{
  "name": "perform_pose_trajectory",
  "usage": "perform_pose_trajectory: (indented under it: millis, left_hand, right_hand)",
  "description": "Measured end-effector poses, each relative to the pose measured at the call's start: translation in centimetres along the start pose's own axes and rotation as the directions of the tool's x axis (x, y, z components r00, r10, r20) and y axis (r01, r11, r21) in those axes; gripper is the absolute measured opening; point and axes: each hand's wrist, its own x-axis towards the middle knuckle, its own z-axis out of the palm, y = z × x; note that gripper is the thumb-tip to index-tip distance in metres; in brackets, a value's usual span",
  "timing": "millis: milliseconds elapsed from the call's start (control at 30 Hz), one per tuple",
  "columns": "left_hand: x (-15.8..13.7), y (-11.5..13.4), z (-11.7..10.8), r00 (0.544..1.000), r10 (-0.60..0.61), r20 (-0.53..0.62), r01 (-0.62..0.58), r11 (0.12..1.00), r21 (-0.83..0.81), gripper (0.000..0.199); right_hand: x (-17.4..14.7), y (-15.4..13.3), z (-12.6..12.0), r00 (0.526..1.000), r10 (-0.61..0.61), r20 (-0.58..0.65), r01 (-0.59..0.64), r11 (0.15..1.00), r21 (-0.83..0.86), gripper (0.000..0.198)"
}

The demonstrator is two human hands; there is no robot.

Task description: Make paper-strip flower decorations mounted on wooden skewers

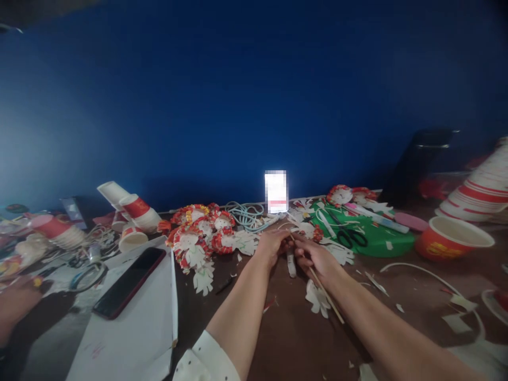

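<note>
Both my hands meet over the middle of the brown table. My right hand [323, 257] is closed on a thin wooden stick [327, 298], which slants down toward me beneath the wrist. Close against the stick's upper end, my left hand [274, 245] has its fingers pinched together; what lies between them is hidden. A small whitish tube [291, 264] shows just below the fingers. White hand-shaped paper cut-outs [317, 298] lie under and beside my right hand. Left of my hands is a pile of red-and-white paper crafts [194, 238] with white cut-outs attached.
A dark phone [130, 283] rests on a white box [119, 338] at left. Another person's hand [18, 304] is at the far left. Black scissors [352, 238] lie on green material [381, 241]. A red paper bowl [452, 239] stands right; a lit screen [275, 190] is behind.
</note>
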Motion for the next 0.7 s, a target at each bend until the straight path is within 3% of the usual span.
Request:
perform_pose_trajectory:
  millis: [133, 267, 333, 467, 700]
  left_hand:
    - [0.51, -0.53, -0.21, 1.0, 0.017, 0.024, -0.018, 0.999, 0.029, 0.022]
    - [0.84, -0.88, -0.27, 0.998, 0.029, 0.056, -0.029, 1.0, -0.001, 0.024]
    - [0.81, -0.81, -0.18, 0.999, 0.013, 0.052, -0.012, 1.0, -0.017, 0.025]
    - [0.39, -0.38, 0.04, 0.999, -0.044, 0.03, 0.044, 0.999, -0.005, 0.025]
    - [0.01, -0.05, 0.18, 1.0, -0.004, -0.024, 0.005, 0.998, 0.062, 0.022]
  right_hand:
    - [0.3, 0.56, -0.5, 0.976, -0.219, -0.018, 0.201, 0.923, -0.328, 0.038]
    - [0.3, 0.74, -1.02, 0.954, -0.299, 0.04, 0.269, 0.786, -0.557, 0.055]
    - [0.18, 0.7, -1.03, 0.948, -0.314, 0.05, 0.279, 0.748, -0.603, 0.062]
    - [-0.16, 0.5, -0.62, 0.946, -0.322, 0.03, 0.274, 0.749, -0.603, 0.071]
    - [-0.42, 0.44, -0.36, 0.945, -0.324, 0.041, 0.266, 0.69, -0.673, 0.074]
